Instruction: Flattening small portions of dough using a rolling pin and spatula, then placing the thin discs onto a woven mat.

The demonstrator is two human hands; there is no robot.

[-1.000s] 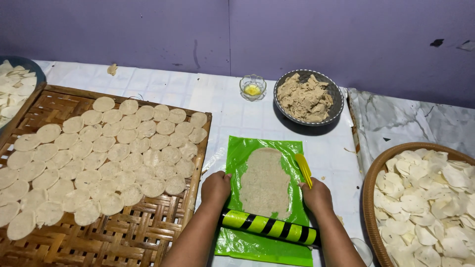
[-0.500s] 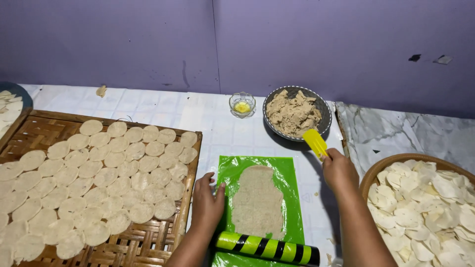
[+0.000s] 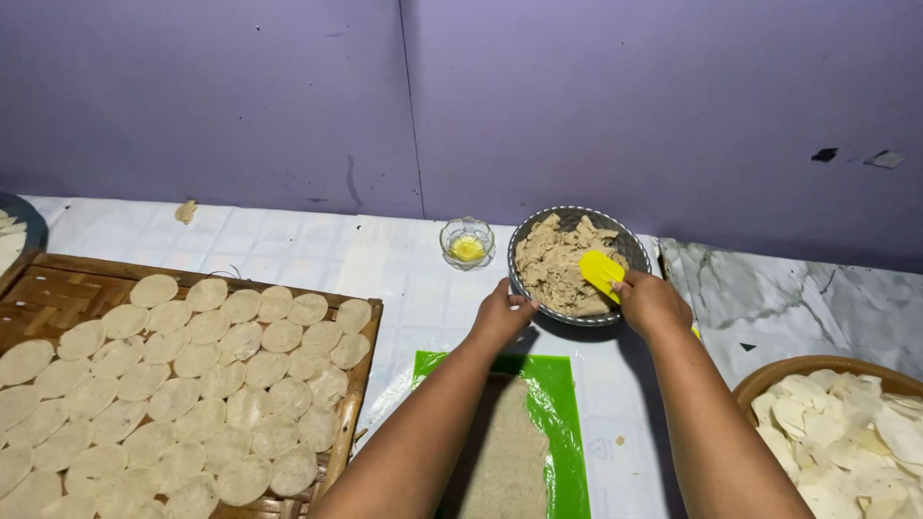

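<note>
**Hands at a bowl of dough**

A dark round bowl (image 3: 630,252) of lumpy beige dough (image 3: 558,269) sits on the white tabletop (image 3: 317,255) near a purple wall (image 3: 288,96). The left hand (image 3: 502,312) grips its rim. The right hand (image 3: 652,300) is closed around a yellow scraper (image 3: 602,272) resting on the dough.

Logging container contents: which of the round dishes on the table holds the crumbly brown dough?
The dark-rimmed bowl between both hands; the yellow scraper dips into it. The small glass dish beside it holds only something yellow.
</note>
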